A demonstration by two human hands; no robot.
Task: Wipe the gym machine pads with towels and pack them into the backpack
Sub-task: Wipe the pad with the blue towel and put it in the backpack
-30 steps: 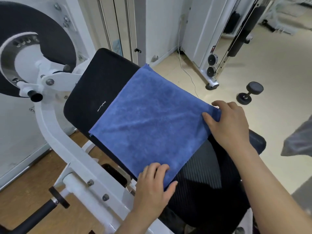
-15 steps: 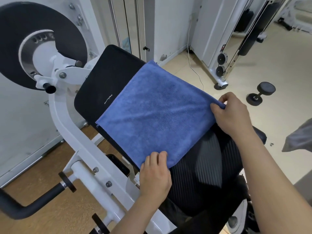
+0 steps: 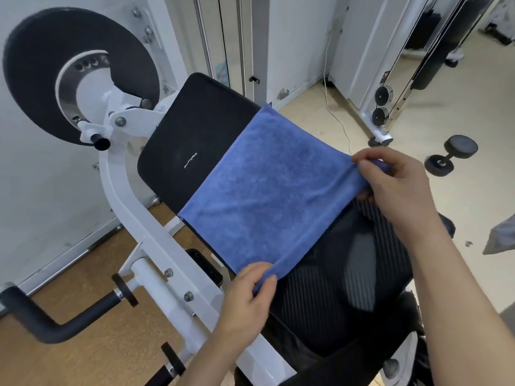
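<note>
A blue towel point(image 3: 264, 190) lies spread over the lower part of the black machine pad point(image 3: 192, 135). My left hand point(image 3: 248, 299) pinches the towel's near corner, and the edge there is lifted off the pad. My right hand point(image 3: 395, 188) grips the towel's right corner, bunching the cloth between thumb and fingers. Below the towel sits a black backpack point(image 3: 345, 280) with its ribbed mesh back panel facing up, lying on the machine's seat.
The white machine frame point(image 3: 139, 227) curves down the left, with a black round disc point(image 3: 80, 71) above and black handles point(image 3: 55, 319) low left. A dumbbell point(image 3: 451, 154) lies on the floor at right, near a cable machine point(image 3: 384, 107). A grey cloth point(image 3: 501, 235) shows at the right edge.
Both hands went from lying on the towel's near corners to pinching them. The towel has slid down the pad, baring more black pad, and its near edge is lifted.
</note>
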